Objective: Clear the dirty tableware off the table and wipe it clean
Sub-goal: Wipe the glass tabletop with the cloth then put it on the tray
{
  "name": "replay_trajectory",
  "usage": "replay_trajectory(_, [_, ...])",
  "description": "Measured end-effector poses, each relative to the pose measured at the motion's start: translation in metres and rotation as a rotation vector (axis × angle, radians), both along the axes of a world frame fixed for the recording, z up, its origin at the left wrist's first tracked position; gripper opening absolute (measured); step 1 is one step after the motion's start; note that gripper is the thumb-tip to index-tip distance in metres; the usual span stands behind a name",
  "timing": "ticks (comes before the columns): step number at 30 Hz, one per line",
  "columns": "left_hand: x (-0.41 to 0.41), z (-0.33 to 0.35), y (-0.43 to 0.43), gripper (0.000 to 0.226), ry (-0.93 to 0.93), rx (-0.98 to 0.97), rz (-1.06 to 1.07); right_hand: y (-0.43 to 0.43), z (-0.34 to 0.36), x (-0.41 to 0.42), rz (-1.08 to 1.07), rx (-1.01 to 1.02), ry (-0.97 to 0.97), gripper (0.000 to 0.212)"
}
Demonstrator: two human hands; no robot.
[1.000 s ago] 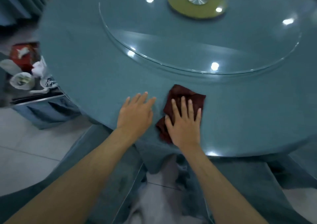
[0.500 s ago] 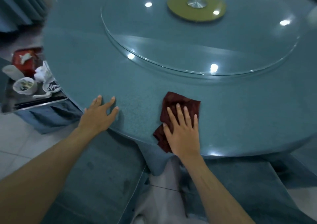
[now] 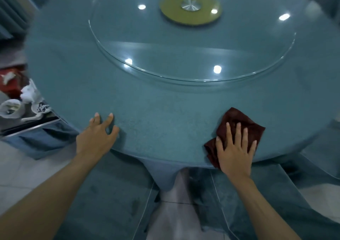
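Your right hand (image 3: 234, 148) has slid the dark red cloth (image 3: 246, 122) rightward along the desk's (image 3: 165, 114) near edge, fingers (image 3: 238, 131) flat and spread on it. Your left hand (image 3: 95, 138) braces the rim, fingers relaxed, empty. Wiping seems well underway.

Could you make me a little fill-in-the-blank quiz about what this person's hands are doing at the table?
1. The right hand presses a ____ flat on the table.
2. The left hand rests on the table and holds ____.
3. The bowls stand off the table, on the person's ____ side.
Missing words: cloth; nothing; left.
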State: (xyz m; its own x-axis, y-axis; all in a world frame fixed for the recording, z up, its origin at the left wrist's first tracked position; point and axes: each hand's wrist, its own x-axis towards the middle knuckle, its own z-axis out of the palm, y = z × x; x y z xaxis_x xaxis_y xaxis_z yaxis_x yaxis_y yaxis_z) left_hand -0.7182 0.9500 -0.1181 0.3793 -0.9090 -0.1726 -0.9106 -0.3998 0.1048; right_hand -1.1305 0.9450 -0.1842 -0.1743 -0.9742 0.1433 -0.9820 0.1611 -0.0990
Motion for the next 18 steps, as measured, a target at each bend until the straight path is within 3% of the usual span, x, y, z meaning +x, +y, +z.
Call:
replay_trajectory(4, [0.015, -0.002, -0.011, 0.049, -0.040, -0.007, -0.092, 0.003, -0.001, 0.045, -0.019, -0.008, 0.000, 0.068])
replay_trajectory(9, [0.032, -0.020, -0.002, 0.057, -0.124, -0.110, -0.269, 0.014, 0.000, 0.178, 0.133, -0.015, 0.014, 0.067])
replay_trajectory(12, [0.048, -0.026, 0.004, 0.058, -0.030, -0.153, -0.311, 0.016, -0.004, 0.260, 0.070, -0.049, -0.021, 0.065])
replay_trajectory(16, [0.095, -0.028, 0.006, 0.060, 0.257, -0.298, -0.338, 0.008, -0.007, 0.365, 0.049, -0.060, -0.060, 0.065])
replay_trajectory(18, [0.132, -0.027, 0.002, 0.058, 0.248, -0.336, -0.357, -0.001, -0.007, 0.409, 0.098, -0.064, -0.065, 0.064])
